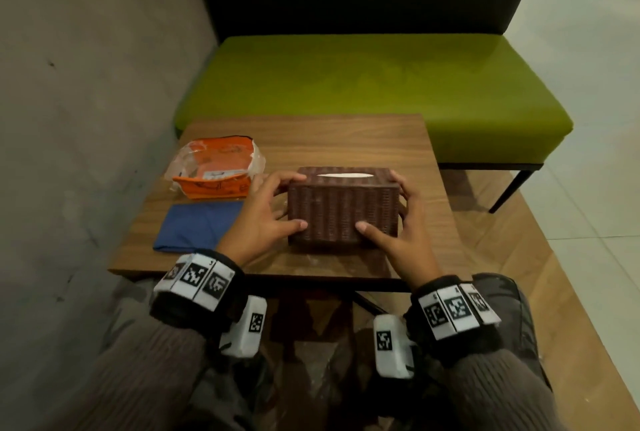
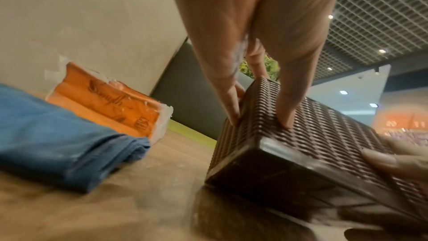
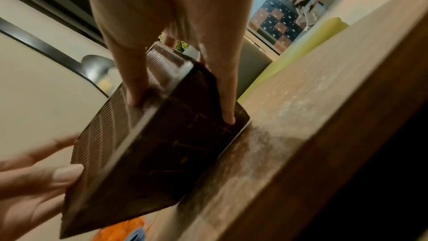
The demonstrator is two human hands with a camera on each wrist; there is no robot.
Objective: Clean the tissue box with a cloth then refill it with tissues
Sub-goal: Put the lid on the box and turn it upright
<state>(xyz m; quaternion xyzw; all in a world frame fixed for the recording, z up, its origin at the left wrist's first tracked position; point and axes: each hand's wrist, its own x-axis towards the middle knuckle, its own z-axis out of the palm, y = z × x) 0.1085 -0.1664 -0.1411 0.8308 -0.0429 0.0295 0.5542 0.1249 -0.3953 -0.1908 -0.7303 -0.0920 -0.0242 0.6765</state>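
Observation:
A brown woven tissue box point(image 1: 343, 212) is at the middle of the wooden table point(image 1: 346, 139), tipped back so its dark underside point(image 3: 162, 153) shows in both wrist views. A white sliver point(image 1: 344, 175) shows in its top slot. My left hand point(image 1: 287, 202) grips the box's left end, thumb on the near face and fingers point(image 2: 231, 109) over the end. My right hand point(image 1: 394, 205) grips the right end the same way. A folded blue cloth point(image 1: 197, 226) lies left of the box. Behind the cloth is an orange tissue pack point(image 1: 214, 167) in torn clear wrap.
A grey wall point(image 1: 86, 84) runs along the table's left side. Behind the table stands a green bench point(image 1: 381, 84) with a dark backrest. Pale dust streaks the tabletop point(image 3: 289, 109) near the box. My knees are under the near edge.

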